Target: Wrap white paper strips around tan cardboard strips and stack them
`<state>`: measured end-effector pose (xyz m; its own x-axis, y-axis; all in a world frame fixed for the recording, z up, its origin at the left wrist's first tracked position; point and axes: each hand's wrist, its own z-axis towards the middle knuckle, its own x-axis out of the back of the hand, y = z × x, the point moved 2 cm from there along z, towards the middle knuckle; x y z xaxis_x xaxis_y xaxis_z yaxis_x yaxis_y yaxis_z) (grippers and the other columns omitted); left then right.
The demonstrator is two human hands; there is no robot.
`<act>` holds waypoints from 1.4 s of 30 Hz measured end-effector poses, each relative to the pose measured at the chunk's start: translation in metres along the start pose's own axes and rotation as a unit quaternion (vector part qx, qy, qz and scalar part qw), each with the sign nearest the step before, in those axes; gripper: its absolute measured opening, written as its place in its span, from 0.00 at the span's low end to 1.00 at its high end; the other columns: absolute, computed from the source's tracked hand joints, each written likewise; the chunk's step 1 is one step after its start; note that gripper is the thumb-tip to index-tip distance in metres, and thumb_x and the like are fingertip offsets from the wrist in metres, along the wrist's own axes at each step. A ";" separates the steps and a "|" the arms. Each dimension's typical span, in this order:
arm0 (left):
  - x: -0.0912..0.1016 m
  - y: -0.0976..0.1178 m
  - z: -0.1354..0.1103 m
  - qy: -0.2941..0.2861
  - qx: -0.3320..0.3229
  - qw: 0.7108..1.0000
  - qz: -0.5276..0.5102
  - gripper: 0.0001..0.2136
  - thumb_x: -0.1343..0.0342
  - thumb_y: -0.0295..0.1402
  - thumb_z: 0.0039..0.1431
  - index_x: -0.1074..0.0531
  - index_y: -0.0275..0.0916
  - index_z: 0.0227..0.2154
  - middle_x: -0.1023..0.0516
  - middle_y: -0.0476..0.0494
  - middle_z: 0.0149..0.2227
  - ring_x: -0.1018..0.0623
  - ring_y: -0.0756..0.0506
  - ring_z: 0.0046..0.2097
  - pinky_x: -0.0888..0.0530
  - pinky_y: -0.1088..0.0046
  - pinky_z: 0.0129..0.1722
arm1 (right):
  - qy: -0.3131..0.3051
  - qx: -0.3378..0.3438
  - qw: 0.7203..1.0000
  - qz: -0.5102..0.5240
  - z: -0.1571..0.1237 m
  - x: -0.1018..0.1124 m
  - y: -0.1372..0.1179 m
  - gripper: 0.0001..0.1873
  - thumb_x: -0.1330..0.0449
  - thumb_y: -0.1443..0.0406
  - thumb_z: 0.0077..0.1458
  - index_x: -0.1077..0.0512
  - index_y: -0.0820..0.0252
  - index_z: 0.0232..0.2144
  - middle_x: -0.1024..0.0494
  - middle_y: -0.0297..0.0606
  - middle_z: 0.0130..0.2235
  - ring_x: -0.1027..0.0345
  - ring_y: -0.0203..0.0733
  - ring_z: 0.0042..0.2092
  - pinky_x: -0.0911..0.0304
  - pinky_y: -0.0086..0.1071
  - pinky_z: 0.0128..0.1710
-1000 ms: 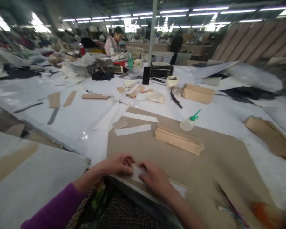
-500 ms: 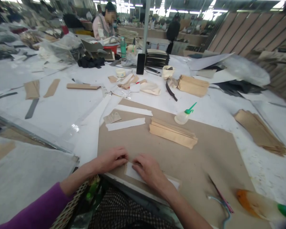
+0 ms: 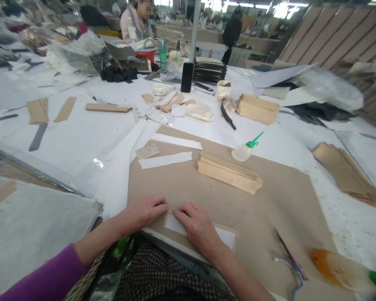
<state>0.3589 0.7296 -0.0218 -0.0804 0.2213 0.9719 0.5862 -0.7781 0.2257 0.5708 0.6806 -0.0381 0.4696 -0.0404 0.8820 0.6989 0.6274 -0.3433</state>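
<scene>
A tan strip with a white strip (image 3: 227, 237) laid over it rests near the front edge of the brown board (image 3: 163, 186). At its upper left corner, my left hand (image 3: 148, 211) is closed, with the fingertips pinched together at the edge. My right hand (image 3: 200, 230) lies over the middle of the strip, its thumb and fingers drawn together on the upper edge close to the left hand. It hides part of the strip. Beyond the hands lies a stack of folded tan strips (image 3: 228, 173), with two loose white strips (image 3: 166, 160) to its left.
A squeeze bottle with a green nozzle (image 3: 242, 152) stands behind the stack. At right are pointed tweezers (image 3: 291, 255), a bottle with orange contents (image 3: 341, 267) and more tan pieces (image 3: 347, 173). A phone (image 3: 187, 77) leans upright farther back. Another person (image 3: 136, 25) works across the table.
The view has tipped slightly downward. My right hand has shifted a little to the right, and its fingers lie closer together on the strip's edge. My left hand stays almost in place.
</scene>
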 end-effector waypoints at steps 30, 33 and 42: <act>-0.019 0.066 -0.001 0.129 0.012 0.984 0.125 0.15 0.52 0.22 0.66 0.30 0.31 0.53 0.23 0.39 0.44 0.27 0.39 0.48 0.27 0.62 0.50 | -0.122 0.068 0.989 -0.036 -0.050 0.044 0.024 0.15 0.46 0.70 0.69 0.34 0.64 0.56 0.27 0.44 0.49 0.37 0.45 0.47 0.34 0.38 0.47; -0.020 0.073 -0.003 0.137 0.016 0.978 0.158 0.17 0.53 0.21 0.66 0.32 0.30 0.56 0.23 0.37 0.45 0.26 0.39 0.47 0.27 0.61 0.49 | -0.117 0.068 0.990 -0.044 -0.057 0.049 0.025 0.14 0.46 0.68 0.69 0.33 0.63 0.56 0.27 0.44 0.48 0.37 0.45 0.45 0.34 0.38 0.46; -0.018 0.077 -0.005 0.124 0.019 0.974 0.186 0.17 0.53 0.19 0.63 0.28 0.33 0.52 0.22 0.36 0.48 0.25 0.38 0.48 0.25 0.60 0.47 | -0.101 0.056 0.991 -0.071 -0.063 0.052 0.020 0.15 0.41 0.69 0.66 0.32 0.64 0.54 0.27 0.42 0.47 0.37 0.46 0.44 0.33 0.39 0.44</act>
<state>0.4016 0.6624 -0.0211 -0.0467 -0.2251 0.9732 0.6407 -0.7542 -0.1437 0.6437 0.6421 -0.0194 0.2448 0.0146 0.9695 0.6812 0.7090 -0.1827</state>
